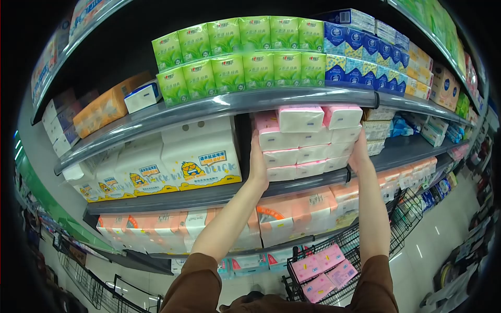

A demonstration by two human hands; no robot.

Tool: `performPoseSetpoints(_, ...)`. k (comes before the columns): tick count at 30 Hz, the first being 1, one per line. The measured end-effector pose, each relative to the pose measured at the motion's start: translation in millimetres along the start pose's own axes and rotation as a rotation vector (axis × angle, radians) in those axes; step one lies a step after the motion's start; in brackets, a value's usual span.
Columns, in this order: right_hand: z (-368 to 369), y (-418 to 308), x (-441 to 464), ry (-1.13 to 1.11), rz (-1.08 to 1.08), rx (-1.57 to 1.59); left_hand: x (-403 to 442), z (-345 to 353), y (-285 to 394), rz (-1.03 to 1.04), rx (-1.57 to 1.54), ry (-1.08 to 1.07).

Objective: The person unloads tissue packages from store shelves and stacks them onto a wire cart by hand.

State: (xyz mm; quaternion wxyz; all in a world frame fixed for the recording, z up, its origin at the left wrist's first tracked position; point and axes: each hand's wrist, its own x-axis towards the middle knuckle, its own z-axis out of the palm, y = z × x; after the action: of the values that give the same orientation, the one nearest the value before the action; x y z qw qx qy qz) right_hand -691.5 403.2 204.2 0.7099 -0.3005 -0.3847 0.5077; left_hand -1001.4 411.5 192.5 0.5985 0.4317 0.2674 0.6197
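Observation:
A stack of pink-and-white tissue packs (308,151) stands on the middle shelf, with two more packs on top under the upper shelf's edge. My left hand (258,160) lies flat along the stack's left side, and my right hand (359,152) presses its right side. Between them the two palms grip the stack; most fingertips are hidden along its sides. Below my right forearm, more pink tissue packs (319,270) lie in a black wire shopping cart (292,279).
Green tissue packs (229,57) and blue ones (360,44) fill the shelf above. Large white-and-yellow packs (201,161) stand left of the stack. Peach-coloured packs (308,214) line the shelf below. The shelf edge (235,103) runs just over the stack. Another cart (78,271) is at lower left.

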Motion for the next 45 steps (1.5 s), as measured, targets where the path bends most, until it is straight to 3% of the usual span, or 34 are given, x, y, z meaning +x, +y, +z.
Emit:
performPoseSetpoints(21, -11.3, -5.3, -28.9, 0.035, -0.014, -0.016, -42.0, 20.1, 21.1, -0.119, -0.109, -0.004)
performPoseSetpoints(39, 7.7, -13.4, -71.6, 0.118, -0.066, -0.060, -77.1, 22.7, 27.1, 0.004, -0.074, 0.005)
performPoseSetpoints(45, 13.4, -19.8, -86.6, 0.162, -0.065, -0.108, -91.4, 27.2, 38.9, -0.125, -0.142, 0.020)
